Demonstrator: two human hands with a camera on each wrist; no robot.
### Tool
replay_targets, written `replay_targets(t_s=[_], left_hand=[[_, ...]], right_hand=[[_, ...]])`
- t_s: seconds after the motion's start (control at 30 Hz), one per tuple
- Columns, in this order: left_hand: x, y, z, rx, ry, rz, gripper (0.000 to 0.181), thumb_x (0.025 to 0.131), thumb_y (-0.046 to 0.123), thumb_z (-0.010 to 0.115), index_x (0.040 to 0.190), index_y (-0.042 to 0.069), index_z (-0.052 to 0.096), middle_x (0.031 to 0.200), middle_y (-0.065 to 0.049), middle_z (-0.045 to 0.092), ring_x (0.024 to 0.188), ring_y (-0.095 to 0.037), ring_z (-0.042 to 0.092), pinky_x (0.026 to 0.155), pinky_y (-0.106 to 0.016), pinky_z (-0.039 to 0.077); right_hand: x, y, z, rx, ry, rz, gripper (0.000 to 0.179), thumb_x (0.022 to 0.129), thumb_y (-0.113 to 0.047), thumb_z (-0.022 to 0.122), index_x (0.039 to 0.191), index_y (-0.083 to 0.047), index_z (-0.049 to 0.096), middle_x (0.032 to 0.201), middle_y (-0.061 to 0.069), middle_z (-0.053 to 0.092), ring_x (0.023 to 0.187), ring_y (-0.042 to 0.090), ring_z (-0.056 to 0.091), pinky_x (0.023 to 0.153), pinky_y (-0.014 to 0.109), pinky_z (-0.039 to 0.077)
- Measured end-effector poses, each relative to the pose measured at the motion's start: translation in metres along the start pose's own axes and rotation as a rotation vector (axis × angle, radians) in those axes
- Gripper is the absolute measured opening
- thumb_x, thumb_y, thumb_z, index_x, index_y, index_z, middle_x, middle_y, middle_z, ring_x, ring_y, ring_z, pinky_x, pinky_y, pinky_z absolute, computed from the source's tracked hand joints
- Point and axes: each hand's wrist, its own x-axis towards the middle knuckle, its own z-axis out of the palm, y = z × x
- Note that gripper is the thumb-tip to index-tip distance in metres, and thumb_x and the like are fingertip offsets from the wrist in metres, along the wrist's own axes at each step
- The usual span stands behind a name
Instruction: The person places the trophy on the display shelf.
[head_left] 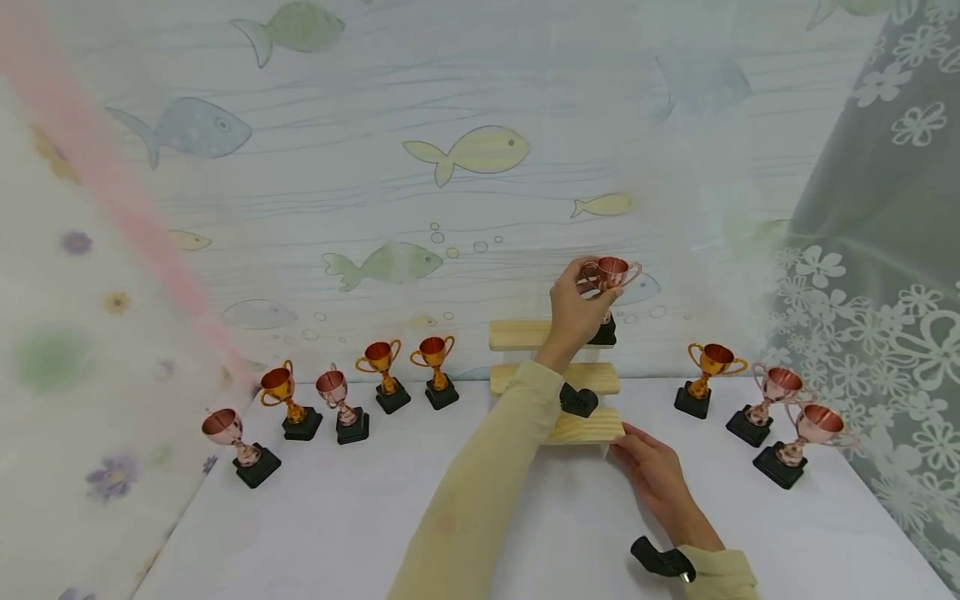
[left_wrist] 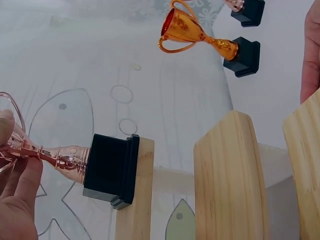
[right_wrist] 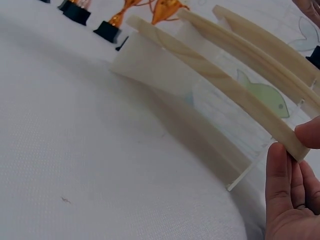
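My left hand (head_left: 576,315) grips a rose-gold trophy cup (head_left: 612,268) by its stem, just under the bowl. In the left wrist view the trophy's black base (left_wrist: 111,167) stands right at the top board (left_wrist: 142,190), close to its right end. The stand (head_left: 517,335) has three pale wooden steps on translucent supports. Down at the lowest step, my right hand (head_left: 660,477) pinches the right end of the board (right_wrist: 235,92), thumb above and fingers beneath. The left forearm hides part of the stand in the head view.
To the left stand several trophies, among them a gold one (head_left: 432,354) and a rose-gold one (head_left: 223,427). On the right are one gold trophy (head_left: 714,360) and two rose-gold ones (head_left: 819,423). A fish-patterned curtain (head_left: 480,150) hangs behind the white table (head_left: 337,517).
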Motion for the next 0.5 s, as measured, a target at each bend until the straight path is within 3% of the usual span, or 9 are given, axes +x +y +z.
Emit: replay_targets(t_s=[0.17, 0.37, 0.5], left_hand=[[-0.003, -0.002, 0.0, -0.002, 0.008, 0.005, 0.05, 0.087, -0.005, 0.077, 0.133, 0.0, 0.059, 0.12, -0.019, 0.065, 0.104, -0.028, 0.07, 0.085, -0.018, 0.059], [-0.009, -0.001, -0.003, -0.002, 0.019, -0.022, 0.065, 0.084, -0.002, 0.08, 0.142, 0.003, 0.053, 0.125, -0.017, 0.064, 0.112, -0.028, 0.068, 0.097, -0.033, 0.058], [-0.017, 0.001, -0.014, 0.018, -0.026, -0.017, 0.08, 0.083, 0.001, 0.083, 0.151, 0.005, 0.042, 0.136, -0.017, 0.058, 0.123, -0.029, 0.062, 0.107, -0.036, 0.052]], right_hand=[[-0.002, 0.002, -0.001, 0.004, -0.008, 0.007, 0.061, 0.103, -0.008, 0.055, 0.157, 0.006, 0.027, 0.123, -0.006, 0.058, 0.103, -0.003, 0.063, 0.098, 0.017, 0.052], [-0.005, 0.002, -0.004, -0.003, -0.019, 0.019, 0.062, 0.103, -0.008, 0.055, 0.157, 0.005, 0.027, 0.119, -0.009, 0.059, 0.103, -0.003, 0.062, 0.098, 0.016, 0.052], [-0.006, 0.001, -0.007, -0.012, -0.019, 0.016, 0.061, 0.103, -0.008, 0.055, 0.156, 0.006, 0.027, 0.114, -0.011, 0.061, 0.102, -0.003, 0.063, 0.097, 0.016, 0.052]])
